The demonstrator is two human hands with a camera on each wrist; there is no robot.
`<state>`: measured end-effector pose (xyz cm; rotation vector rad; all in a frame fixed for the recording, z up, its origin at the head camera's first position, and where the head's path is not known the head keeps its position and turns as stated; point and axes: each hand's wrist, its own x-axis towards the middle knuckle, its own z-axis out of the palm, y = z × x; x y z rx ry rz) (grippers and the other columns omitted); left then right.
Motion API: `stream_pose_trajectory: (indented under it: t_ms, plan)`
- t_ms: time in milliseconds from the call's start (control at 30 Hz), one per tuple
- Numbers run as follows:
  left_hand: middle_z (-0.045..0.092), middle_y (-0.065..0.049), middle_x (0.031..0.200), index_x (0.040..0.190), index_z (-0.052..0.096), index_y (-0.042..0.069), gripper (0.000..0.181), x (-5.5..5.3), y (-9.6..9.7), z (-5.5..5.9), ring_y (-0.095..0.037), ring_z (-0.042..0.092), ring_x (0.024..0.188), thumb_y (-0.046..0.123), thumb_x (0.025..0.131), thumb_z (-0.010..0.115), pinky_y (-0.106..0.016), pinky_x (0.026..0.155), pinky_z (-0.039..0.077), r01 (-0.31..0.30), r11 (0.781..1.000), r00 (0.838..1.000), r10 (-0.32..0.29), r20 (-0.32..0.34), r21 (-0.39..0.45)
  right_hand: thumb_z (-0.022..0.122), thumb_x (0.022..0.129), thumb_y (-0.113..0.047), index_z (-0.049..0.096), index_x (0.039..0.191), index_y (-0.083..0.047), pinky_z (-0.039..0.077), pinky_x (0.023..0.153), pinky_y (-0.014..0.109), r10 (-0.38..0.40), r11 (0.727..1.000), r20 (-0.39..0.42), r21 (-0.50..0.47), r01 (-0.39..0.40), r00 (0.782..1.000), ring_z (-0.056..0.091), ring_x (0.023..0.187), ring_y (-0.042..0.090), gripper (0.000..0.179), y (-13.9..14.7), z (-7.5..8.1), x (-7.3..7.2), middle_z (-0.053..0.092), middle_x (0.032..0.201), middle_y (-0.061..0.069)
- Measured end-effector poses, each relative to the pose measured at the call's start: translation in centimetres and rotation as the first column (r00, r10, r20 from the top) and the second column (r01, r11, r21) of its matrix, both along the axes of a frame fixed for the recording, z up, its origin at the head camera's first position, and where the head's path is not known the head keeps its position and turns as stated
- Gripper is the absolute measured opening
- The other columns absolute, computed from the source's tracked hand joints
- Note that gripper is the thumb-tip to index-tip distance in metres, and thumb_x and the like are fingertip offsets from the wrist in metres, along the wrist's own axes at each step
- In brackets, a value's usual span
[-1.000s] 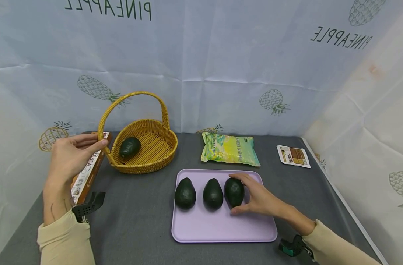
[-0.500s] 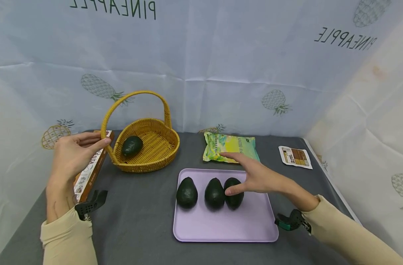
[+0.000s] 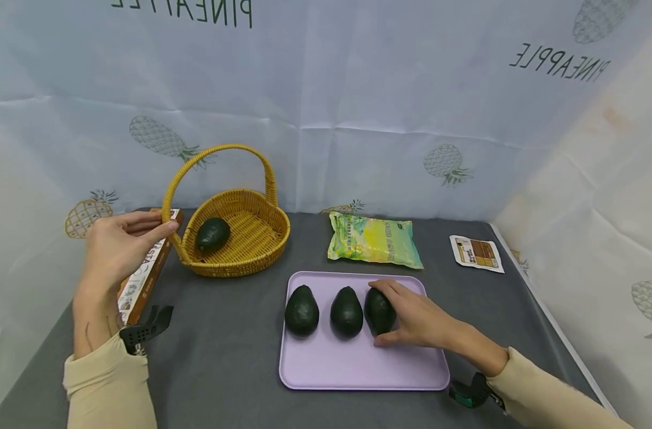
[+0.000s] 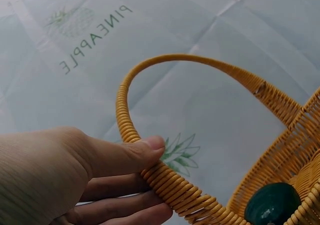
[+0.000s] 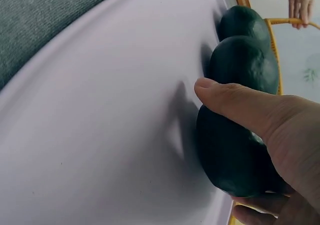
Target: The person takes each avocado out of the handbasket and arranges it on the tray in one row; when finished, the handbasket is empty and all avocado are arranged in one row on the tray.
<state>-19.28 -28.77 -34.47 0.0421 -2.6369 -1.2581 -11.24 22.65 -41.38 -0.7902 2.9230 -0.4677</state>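
Note:
My left hand pinches the left side of the handle of a yellow wicker basket, thumb in front and fingers behind in the left wrist view. One dark green avocado lies inside the basket at its left. On a lilac tray several avocados stand in a row: a left avocado, a middle avocado and a right avocado. My right hand grips the right avocado, thumb on its near side and fingers on its far side; the right wrist view shows it resting at the tray.
A yellow-green packet lies behind the tray. Farther right is a small white and brown sachet. A long printed box lies beside the basket, partly behind my left arm. A pineapple-print curtain hangs at the back of the grey tabletop.
My right hand lifted off the right avocado half a second ago, then came back down and toward me around it. My left hand stays on the basket handle.

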Motion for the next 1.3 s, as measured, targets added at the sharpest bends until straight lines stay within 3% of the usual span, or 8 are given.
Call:
stream_pose_trajectory:
  t_ms: [400,600,767,967,1300]
  plan:
    - [0.056,0.043,0.083,0.134,0.072,0.007,0.063,0.0,0.1,0.0,0.017,0.055,0.084,0.055,0.093,0.076,-0.012,0.069,0.049,-0.001,1.0,1.0,0.001,0.01,-0.005,0.093,0.068,-0.062,0.038,0.162,-0.015,0.047,0.113,0.054,0.039,0.999,-0.027,-0.019,-0.039,0.999,0.05,0.144,0.026,0.119,-0.5,0.5,-0.2,0.047,0.16,0.005]
    - [0.057,0.043,0.083,0.134,0.071,0.007,0.063,-0.1,0.1,0.1,0.018,0.056,0.083,0.054,0.093,0.076,-0.011,0.069,0.048,0.005,1.0,1.0,-0.006,0.015,0.01,0.091,0.07,-0.064,0.043,0.159,-0.01,0.039,0.119,0.059,0.1,0.995,-0.067,-0.011,-0.101,0.993,0.049,0.145,0.028,0.115,-2.3,1.3,-0.9,0.05,0.157,0.006]
    - [0.056,0.044,0.082,0.134,0.071,0.005,0.063,0.1,0.0,0.1,0.02,0.057,0.08,0.053,0.093,0.076,-0.01,0.068,0.049,0.009,1.0,1.0,-0.009,0.001,0.01,0.091,0.072,-0.061,0.051,0.151,-0.006,0.029,0.126,0.058,0.155,0.988,-0.051,0.022,-0.154,0.987,0.051,0.144,0.032,0.105,-4.0,1.4,-1.5,0.058,0.149,0.008]
    - [0.056,0.044,0.083,0.134,0.072,0.005,0.062,0.0,0.0,0.0,0.021,0.059,0.078,0.053,0.093,0.076,-0.009,0.068,0.048,0.013,1.0,1.0,-0.013,-0.001,0.011,0.093,0.07,-0.059,0.058,0.146,-0.009,0.03,0.126,0.054,0.157,0.988,-0.063,0.005,-0.157,0.986,0.055,0.141,0.027,0.097,-4.9,1.3,-1.7,0.063,0.143,0.004]
    - [0.056,0.043,0.084,0.135,0.071,0.006,0.063,0.0,0.0,0.0,0.021,0.059,0.078,0.053,0.094,0.075,-0.01,0.068,0.049,0.011,1.0,1.0,-0.011,0.003,0.011,0.091,0.072,-0.062,0.056,0.147,-0.01,0.029,0.126,0.056,0.161,0.987,-0.095,-0.004,-0.162,0.982,0.054,0.142,0.026,0.097,-5.0,0.7,-1.8,0.062,0.146,0.005]
